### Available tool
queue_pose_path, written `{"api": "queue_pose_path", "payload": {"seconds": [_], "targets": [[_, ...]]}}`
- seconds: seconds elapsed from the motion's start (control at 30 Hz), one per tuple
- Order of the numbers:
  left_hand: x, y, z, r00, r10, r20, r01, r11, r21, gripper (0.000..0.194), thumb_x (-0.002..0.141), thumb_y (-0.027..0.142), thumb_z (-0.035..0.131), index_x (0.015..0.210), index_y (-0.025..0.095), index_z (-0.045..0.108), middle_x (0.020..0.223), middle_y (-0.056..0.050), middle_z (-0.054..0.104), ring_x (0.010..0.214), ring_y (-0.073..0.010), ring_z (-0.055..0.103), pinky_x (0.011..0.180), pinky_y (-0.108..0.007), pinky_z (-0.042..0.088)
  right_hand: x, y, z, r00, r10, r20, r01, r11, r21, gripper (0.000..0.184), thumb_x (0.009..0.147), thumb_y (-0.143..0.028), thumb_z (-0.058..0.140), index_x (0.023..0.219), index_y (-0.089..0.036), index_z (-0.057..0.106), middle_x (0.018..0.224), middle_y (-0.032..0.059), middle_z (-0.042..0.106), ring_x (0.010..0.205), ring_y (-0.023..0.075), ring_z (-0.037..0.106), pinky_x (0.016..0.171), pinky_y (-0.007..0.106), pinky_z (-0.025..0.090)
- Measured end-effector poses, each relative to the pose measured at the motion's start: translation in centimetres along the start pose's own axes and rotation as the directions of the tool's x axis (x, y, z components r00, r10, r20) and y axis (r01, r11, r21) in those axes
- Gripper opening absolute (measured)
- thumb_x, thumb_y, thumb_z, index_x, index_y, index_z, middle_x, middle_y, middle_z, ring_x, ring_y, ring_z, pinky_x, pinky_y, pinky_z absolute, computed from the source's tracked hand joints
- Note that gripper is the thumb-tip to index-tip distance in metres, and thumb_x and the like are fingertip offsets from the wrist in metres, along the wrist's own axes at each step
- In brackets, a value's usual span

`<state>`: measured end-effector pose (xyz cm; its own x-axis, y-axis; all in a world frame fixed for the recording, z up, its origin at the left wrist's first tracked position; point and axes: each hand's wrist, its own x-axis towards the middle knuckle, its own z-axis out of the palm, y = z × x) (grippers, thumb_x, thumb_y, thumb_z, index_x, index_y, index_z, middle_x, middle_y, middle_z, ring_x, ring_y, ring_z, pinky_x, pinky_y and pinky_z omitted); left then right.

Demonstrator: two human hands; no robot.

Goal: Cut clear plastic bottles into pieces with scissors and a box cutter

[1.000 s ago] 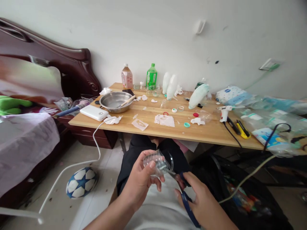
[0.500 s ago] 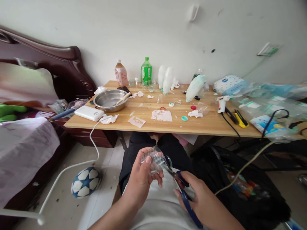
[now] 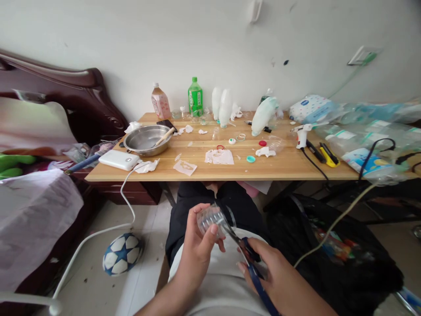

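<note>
Since half a second ago, the left thumb has slid lower on the clear plastic piece, nearer the scissors. Fingers of the left hand wrap this piece firmly, holding it above the lap. Just right of that grip, the right hand is closed around the handles of the scissors, whose blades meet the plastic's edge. Farther left of both hands, a ball rests on the floor; to their right sits a black bag. Beyond the grip, torn paper and a green cap lie on the table. Past them, leftward, is a metal bowl; rightward, a glue gun. Farthest beyond stands a green bottle.
</note>
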<state>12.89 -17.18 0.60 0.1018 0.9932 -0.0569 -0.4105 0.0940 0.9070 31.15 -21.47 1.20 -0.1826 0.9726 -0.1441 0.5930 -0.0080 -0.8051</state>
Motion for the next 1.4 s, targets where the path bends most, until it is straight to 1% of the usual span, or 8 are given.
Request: {"api": "queue_pose_path", "payload": {"seconds": [0.1,0.23,0.33,0.43,0.53,0.8,1.0,1.4], "targets": [[0.0,-0.4,-0.2,0.999,0.039,0.000,-0.039,0.997,0.064,0.046,0.088,0.046,0.069,0.121,0.027,0.045,0.114,-0.007,0.060,0.070,-0.0116,0.060,0.055,-0.025,0.054,-0.1,-0.1,0.2,1.000,0.020,0.019,-0.020,1.000,-0.002,0.009,0.084,-0.030,0.060,0.083,-0.021,0.060,0.083,0.0027,0.069,0.076,0.0190,0.064,0.072,0.027,0.050],[0.2,-1.0,-0.3,0.997,0.083,-0.008,-0.081,0.990,0.116,0.054,0.087,0.046,0.071,0.130,0.030,0.044,0.122,-0.008,0.055,0.075,-0.0121,0.059,0.055,-0.024,0.054,-0.2,0.1,0.7,0.995,0.068,0.070,-0.066,0.998,-0.024,0.013,0.088,-0.034,0.055,0.088,-0.021,0.058,0.084,0.0031,0.067,0.076,0.0194,0.062,0.072,0.029,0.049],[0.3,-1.4,-0.4,0.995,0.104,-0.001,-0.102,0.986,0.131,0.051,0.087,0.043,0.072,0.130,0.030,0.046,0.120,-0.007,0.057,0.075,-0.0111,0.059,0.056,-0.022,0.053,-0.3,0.5,1.3,0.994,0.083,0.070,-0.081,0.996,-0.023,0.014,0.089,-0.035,0.053,0.085,-0.022,0.056,0.081,0.0025,0.066,0.073,0.0189,0.060,0.070,0.029,0.048],[0.3,-1.5,-0.5,0.995,0.097,0.014,-0.098,0.985,0.144,0.045,0.087,0.040,0.073,0.124,0.029,0.050,0.109,-0.004,0.062,0.072,-0.0099,0.056,0.057,-0.021,0.052,-0.4,0.9,1.7,0.996,0.079,0.049,-0.078,0.996,-0.033,0.014,0.090,-0.034,0.052,0.083,-0.022,0.055,0.077,0.0015,0.064,0.071,0.0181,0.059,0.068,0.029,0.047],[0.3,-1.3,-0.6,0.996,0.085,0.024,-0.088,0.986,0.140,0.046,0.086,0.041,0.073,0.124,0.028,0.050,0.104,-0.003,0.063,0.073,-0.0109,0.056,0.057,-0.021,0.052,-0.5,1.1,1.9,0.996,0.082,0.029,-0.081,0.996,-0.039,0.017,0.091,-0.035,0.052,0.081,-0.022,0.055,0.075,0.0012,0.064,0.069,0.0177,0.059,0.067,0.028,0.047],[0.2,-1.0,0.0,0.997,0.070,-0.023,-0.067,0.990,0.127,0.046,0.084,0.044,0.074,0.121,0.028,0.051,0.121,-0.007,0.059,0.066,-0.0090,0.058,0.055,-0.025,0.055,-0.4,0.8,2.4,0.996,0.091,-0.019,-0.091,0.996,0.017,0.015,0.089,-0.033,0.055,0.082,-0.021,0.062,0.073,0.0013,0.067,0.068,0.0179,0.062,0.065,0.026,0.048],[0.2,-1.0,0.1,0.996,0.076,-0.042,-0.070,0.989,0.133,0.047,0.084,0.046,0.074,0.121,0.028,0.052,0.121,-0.008,0.060,0.066,-0.0093,0.058,0.054,-0.025,0.055,-0.4,0.9,2.2,0.995,0.097,-0.037,-0.097,0.995,-0.009,0.008,0.082,-0.027,0.059,0.079,-0.022,0.064,0.070,-0.0001,0.067,0.066,0.0178,0.062,0.063,0.026,0.047],[0.3,-1.1,0.0,0.996,0.072,-0.050,-0.065,0.990,0.127,0.047,0.084,0.044,0.075,0.121,0.027,0.052,0.120,-0.008,0.062,0.064,-0.0089,0.059,0.055,-0.026,0.055,-0.1,1.2,2.2,0.993,0.121,-0.012,-0.122,0.987,-0.105,0.010,0.080,-0.029,0.057,0.078,-0.022,0.064,0.070,0.0013,0.068,0.065,0.0187,0.064,0.063,0.026,0.047]]}}
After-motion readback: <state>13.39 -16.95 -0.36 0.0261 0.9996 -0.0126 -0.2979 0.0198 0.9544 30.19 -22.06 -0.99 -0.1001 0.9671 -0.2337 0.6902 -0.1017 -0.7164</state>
